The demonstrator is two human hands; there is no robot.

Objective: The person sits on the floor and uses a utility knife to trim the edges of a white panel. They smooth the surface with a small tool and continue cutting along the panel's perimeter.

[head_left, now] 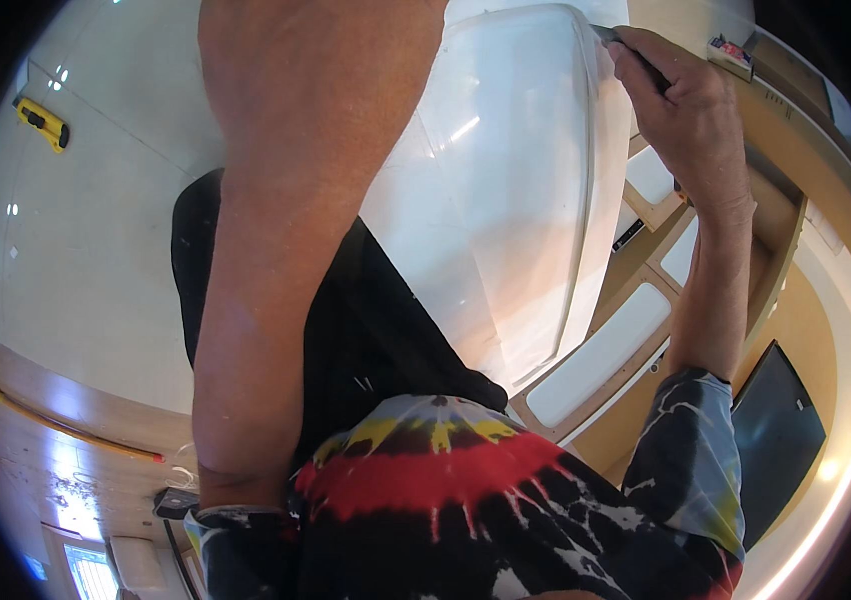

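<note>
My right hand is closed around a dark grey, slim hand tool at the upper right. The tool's end reaches the rounded corner of a large glossy white panel, and its exact kind is hidden in my grip. A raised, curved seam runs along the panel's right side. My left forearm stretches up across the view, and the hand itself lies beyond the top edge. My leg in black trousers is beside the panel.
A yellow utility knife lies on the pale, shiny floor at the left. To the right stands a wooden frame with white oblong panels. A small box rests on a wooden ledge, and a dark panel is lower right.
</note>
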